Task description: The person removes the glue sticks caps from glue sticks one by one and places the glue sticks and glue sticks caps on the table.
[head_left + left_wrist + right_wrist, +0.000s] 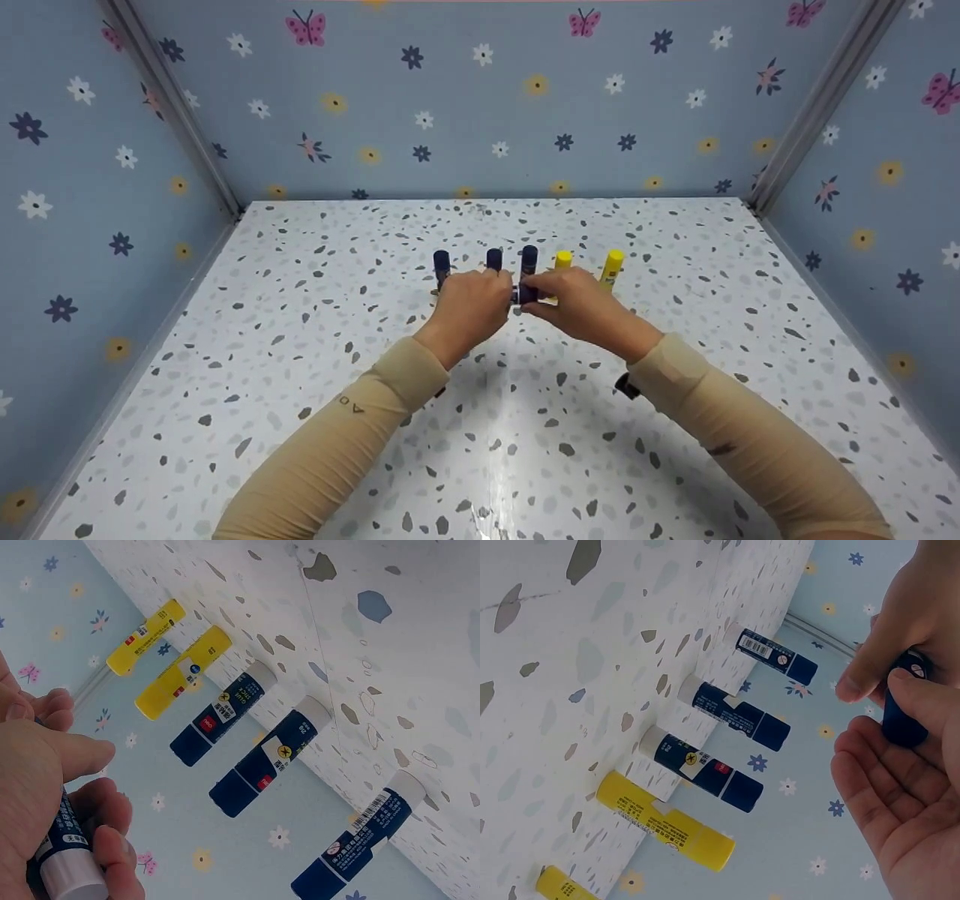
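Note:
Both hands meet over the speckled table (525, 450) and hold one navy glue stick (520, 295) between them. My left hand (480, 300) grips its body near the white base (71, 877). My right hand (559, 296) pinches the navy cap end (901, 716) between thumb and fingers. Just behind the hands, a row of glue sticks stands upright: three navy glue sticks (442, 264) (493, 259) (529, 257) on the left and two yellow glue sticks (562, 259) (613, 265) on the right. My hands hide the lower parts of most of them.
Blue walls (480, 112) with flower and butterfly prints close in the table at the back, left and right. The white terrazzo-pattern tabletop stretches on all sides of the row. A small black object (625, 385) shows under my right wrist.

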A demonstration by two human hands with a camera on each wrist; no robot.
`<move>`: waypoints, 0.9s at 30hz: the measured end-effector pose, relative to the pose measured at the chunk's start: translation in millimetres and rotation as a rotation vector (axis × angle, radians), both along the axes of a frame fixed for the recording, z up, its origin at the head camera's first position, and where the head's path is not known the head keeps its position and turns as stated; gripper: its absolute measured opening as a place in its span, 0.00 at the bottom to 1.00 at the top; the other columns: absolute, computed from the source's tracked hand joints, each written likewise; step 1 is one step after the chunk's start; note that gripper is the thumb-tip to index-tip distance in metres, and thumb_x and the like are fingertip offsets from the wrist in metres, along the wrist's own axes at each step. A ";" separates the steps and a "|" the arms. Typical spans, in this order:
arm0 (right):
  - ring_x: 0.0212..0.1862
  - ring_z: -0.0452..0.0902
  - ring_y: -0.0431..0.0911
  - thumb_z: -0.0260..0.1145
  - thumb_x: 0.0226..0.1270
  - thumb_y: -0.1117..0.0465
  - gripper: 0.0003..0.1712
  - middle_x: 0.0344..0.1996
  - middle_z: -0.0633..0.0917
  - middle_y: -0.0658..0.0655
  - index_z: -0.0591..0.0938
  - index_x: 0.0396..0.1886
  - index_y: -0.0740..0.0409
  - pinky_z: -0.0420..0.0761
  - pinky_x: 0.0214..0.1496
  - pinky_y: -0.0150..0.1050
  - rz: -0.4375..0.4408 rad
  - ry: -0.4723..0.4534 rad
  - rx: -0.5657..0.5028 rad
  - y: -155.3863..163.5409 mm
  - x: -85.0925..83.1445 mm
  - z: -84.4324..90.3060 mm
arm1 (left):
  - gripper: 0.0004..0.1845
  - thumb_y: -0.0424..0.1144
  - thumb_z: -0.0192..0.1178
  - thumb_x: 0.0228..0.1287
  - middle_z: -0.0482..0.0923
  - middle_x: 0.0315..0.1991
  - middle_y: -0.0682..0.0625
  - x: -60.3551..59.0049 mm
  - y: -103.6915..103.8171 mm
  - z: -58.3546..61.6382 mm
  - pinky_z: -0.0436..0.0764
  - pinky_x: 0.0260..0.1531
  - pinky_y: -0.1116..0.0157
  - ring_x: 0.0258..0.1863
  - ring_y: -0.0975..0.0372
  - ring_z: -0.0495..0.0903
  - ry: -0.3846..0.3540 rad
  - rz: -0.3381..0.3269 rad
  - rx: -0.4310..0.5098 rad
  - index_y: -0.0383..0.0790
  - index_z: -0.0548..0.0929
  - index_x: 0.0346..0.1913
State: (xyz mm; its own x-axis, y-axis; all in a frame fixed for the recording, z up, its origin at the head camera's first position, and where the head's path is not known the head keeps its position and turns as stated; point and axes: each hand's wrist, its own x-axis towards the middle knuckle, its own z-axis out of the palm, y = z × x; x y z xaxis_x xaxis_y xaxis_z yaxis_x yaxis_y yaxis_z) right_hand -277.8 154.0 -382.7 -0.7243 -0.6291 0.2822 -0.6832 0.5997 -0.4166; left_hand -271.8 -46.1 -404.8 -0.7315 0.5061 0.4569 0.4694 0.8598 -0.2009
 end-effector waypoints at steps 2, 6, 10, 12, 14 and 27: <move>0.49 0.93 0.52 0.76 0.72 0.66 0.14 0.46 0.94 0.61 0.90 0.55 0.65 0.92 0.54 0.47 0.005 -0.002 -0.006 0.5 0.0 -0.3 | 0.07 0.38 0.70 0.70 0.86 0.26 0.47 -0.1 -0.6 0.1 0.85 0.20 0.57 0.20 0.56 0.85 0.002 -0.007 -0.001 0.39 0.85 0.36; 0.48 0.94 0.52 0.76 0.72 0.66 0.13 0.46 0.94 0.60 0.90 0.54 0.63 0.92 0.53 0.47 0.020 -0.011 -0.024 1.8 -0.5 -1.7 | 0.06 0.37 0.71 0.66 0.87 0.24 0.47 -0.5 -2.4 -1.2 0.85 0.19 0.56 0.19 0.55 0.85 0.014 -0.031 0.030 0.40 0.85 0.33; 0.47 0.94 0.51 0.75 0.73 0.64 0.12 0.45 0.94 0.59 0.91 0.53 0.61 0.92 0.51 0.46 0.040 -0.023 -0.038 2.7 0.2 -1.4 | 0.08 0.35 0.73 0.62 0.86 0.22 0.48 -0.9 -4.2 -3.5 0.84 0.18 0.56 0.17 0.56 0.84 0.036 -0.061 0.066 0.41 0.84 0.28; 0.47 0.94 0.51 0.75 0.74 0.64 0.11 0.45 0.94 0.59 0.91 0.53 0.60 0.92 0.51 0.46 0.049 -0.020 -0.041 3.4 0.4 -1.5 | 0.08 0.34 0.73 0.61 0.86 0.22 0.48 -1.1 -4.9 -4.5 0.84 0.17 0.57 0.17 0.57 0.84 0.047 -0.072 0.072 0.41 0.84 0.28; 0.46 0.94 0.51 0.75 0.74 0.64 0.11 0.45 0.94 0.59 0.91 0.53 0.60 0.92 0.50 0.46 0.053 -0.017 -0.044 3.7 0.8 -1.1 | 0.08 0.34 0.73 0.61 0.86 0.22 0.48 -0.9 -5.2 -4.7 0.84 0.17 0.57 0.17 0.57 0.84 0.050 -0.078 0.070 0.41 0.84 0.28; 0.45 0.94 0.49 0.75 0.74 0.64 0.12 0.46 0.94 0.59 0.91 0.54 0.60 0.92 0.49 0.46 0.041 -0.053 -0.024 5.1 1.7 -1.0 | 0.08 0.34 0.72 0.63 0.86 0.23 0.47 1.5 -7.2 -1.1 0.84 0.18 0.55 0.18 0.54 0.84 0.003 -0.109 0.080 0.39 0.84 0.29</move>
